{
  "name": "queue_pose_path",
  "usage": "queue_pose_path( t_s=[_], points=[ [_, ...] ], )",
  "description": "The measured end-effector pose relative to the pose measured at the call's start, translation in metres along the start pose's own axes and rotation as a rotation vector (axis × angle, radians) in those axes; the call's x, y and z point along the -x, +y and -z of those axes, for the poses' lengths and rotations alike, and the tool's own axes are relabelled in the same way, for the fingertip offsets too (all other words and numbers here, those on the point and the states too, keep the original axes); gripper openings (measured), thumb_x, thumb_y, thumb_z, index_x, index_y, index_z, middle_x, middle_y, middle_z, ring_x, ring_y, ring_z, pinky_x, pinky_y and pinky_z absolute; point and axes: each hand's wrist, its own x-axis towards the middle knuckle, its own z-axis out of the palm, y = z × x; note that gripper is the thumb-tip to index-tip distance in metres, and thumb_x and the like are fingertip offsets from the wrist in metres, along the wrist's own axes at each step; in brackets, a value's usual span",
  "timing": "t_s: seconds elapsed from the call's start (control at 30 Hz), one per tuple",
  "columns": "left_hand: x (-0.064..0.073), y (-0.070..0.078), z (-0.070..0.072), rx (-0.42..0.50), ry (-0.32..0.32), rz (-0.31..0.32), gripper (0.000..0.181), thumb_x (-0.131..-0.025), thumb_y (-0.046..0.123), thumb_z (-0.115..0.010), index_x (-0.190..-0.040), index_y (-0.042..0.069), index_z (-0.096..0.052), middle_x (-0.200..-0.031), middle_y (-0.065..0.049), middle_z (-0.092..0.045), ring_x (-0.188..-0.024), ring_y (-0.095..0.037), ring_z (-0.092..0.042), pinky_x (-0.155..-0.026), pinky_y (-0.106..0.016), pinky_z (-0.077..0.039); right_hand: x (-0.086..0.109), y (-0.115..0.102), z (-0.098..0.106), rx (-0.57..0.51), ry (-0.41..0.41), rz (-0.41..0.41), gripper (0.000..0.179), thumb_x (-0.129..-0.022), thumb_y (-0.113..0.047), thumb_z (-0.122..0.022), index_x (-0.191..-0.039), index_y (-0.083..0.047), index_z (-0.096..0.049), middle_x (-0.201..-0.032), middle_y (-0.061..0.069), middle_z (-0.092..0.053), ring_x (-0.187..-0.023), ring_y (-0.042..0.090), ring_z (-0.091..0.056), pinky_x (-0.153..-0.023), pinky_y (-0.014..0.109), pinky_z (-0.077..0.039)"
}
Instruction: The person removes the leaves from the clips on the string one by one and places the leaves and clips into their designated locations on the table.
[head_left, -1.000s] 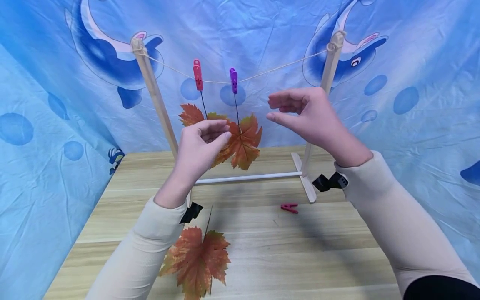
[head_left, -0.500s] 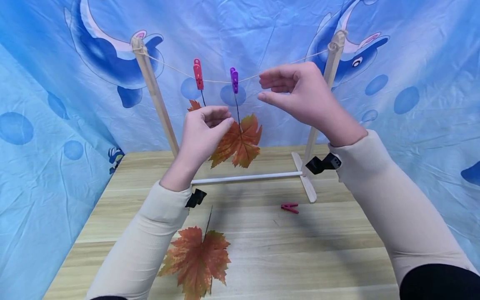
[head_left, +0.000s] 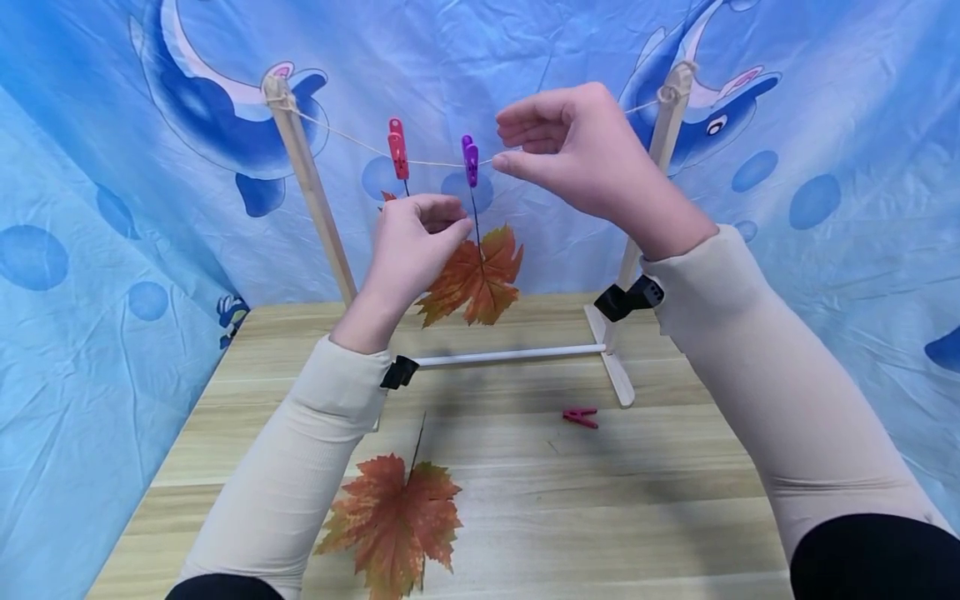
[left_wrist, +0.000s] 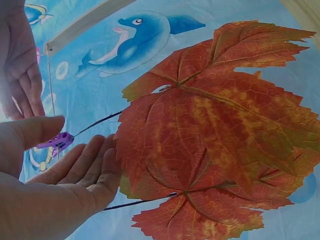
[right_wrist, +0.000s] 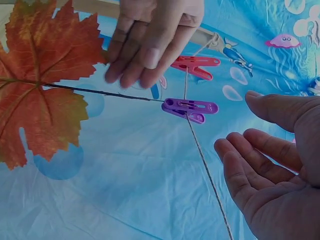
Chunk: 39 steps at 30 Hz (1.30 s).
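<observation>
A purple clothespin and a red clothespin are clipped on a sagging string. Each holds a dark stem with an orange maple leaf hanging below; the purple one's leaf shows well, the other is mostly behind my left hand. That hand is raised beside the purple pin's stem, thumb and fingers apart, gripping nothing. My right hand hovers just right of the purple clothespin, fingers loosely bent with a gap to the thumb. Both leaves overlap in the left wrist view.
Wooden posts carry the string, with a white rod low between them. On the wood-grain table lie another maple leaf with its stem and a dark pink clothespin. A blue dolphin-print cloth hangs behind.
Both hands have risen: the left slightly up and to the right, the right up and left toward the purple clothespin. The hanging leaf beneath it has shifted slightly; the things on the table have stayed put.
</observation>
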Motion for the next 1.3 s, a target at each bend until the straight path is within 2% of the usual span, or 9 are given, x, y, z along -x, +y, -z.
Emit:
queue_pose_path(
  t_s=[0.37, 0.57, 0.77, 0.97, 1.13, 1.3],
  points=[
    [-0.015, -0.007, -0.010, -0.089, -0.053, 0.014, 0.026, -0.096, 0.014, -0.074, -0.116, -0.002, -0.075, -0.105, -0.010, -0.074, -0.095, -0.020, -0.068, -0.086, -0.031, -0.054, -0.020, -0.001, -0.002, 0.102, -0.019, -0.012, 0.046, -0.094, -0.028, -0.076, -0.134, -0.006, -0.067, -0.127, 0.003, -0.068, -0.113, 0.010, -0.064, -0.096, 0.023, -0.048],
    [-0.018, -0.011, -0.010, -0.122, -0.042, 0.012, 0.022, -0.097, 0.015, -0.073, -0.112, 0.000, -0.077, -0.100, -0.009, -0.075, -0.088, -0.019, -0.066, -0.081, -0.032, -0.055, -0.033, 0.001, -0.004, 0.168, -0.119, -0.036, 0.051, -0.096, -0.033, -0.074, -0.139, -0.008, -0.063, -0.133, 0.003, -0.065, -0.117, 0.010, -0.062, -0.098, 0.022, -0.046],
    [-0.019, -0.013, -0.011, -0.142, -0.061, 0.008, 0.019, -0.097, 0.015, -0.073, -0.106, 0.001, -0.080, -0.094, -0.008, -0.075, -0.084, -0.018, -0.065, -0.073, -0.032, -0.054, -0.042, 0.005, -0.005, 0.211, -0.212, -0.025, 0.053, -0.097, -0.036, -0.070, -0.141, -0.007, -0.061, -0.133, 0.003, -0.064, -0.117, 0.009, -0.062, -0.098, 0.023, -0.046],
    [-0.019, -0.014, -0.010, -0.163, -0.063, -0.007, 0.017, -0.097, 0.014, -0.073, -0.105, 0.001, -0.080, -0.092, -0.007, -0.075, -0.081, -0.019, -0.064, -0.070, -0.032, -0.054, -0.047, 0.004, -0.008, 0.228, -0.252, 0.022, 0.042, -0.100, -0.034, -0.068, -0.133, -0.007, -0.068, -0.119, 0.001, -0.070, -0.106, 0.008, -0.065, -0.094, 0.025, -0.050],
    [-0.018, -0.014, -0.009, -0.175, -0.072, -0.006, 0.017, -0.097, 0.014, -0.072, -0.104, 0.001, -0.081, -0.091, -0.007, -0.075, -0.081, -0.020, -0.063, -0.070, -0.032, -0.053, -0.047, 0.004, -0.008, 0.230, -0.247, 0.038, 0.031, -0.101, -0.029, -0.066, -0.123, -0.007, -0.074, -0.106, -0.001, -0.071, -0.098, 0.007, -0.065, -0.090, 0.026, -0.052],
    [-0.017, -0.014, -0.009, -0.186, -0.086, -0.023, 0.016, -0.097, 0.014, -0.072, -0.101, 0.002, -0.081, -0.088, -0.006, -0.075, -0.079, -0.018, -0.061, -0.066, -0.031, -0.050, -0.046, 0.009, -0.007, 0.181, -0.231, 0.042, 0.025, -0.101, -0.025, -0.067, -0.115, -0.007, -0.076, -0.101, -0.003, -0.071, -0.096, 0.009, -0.066, -0.090, 0.028, -0.052]
  ],
)
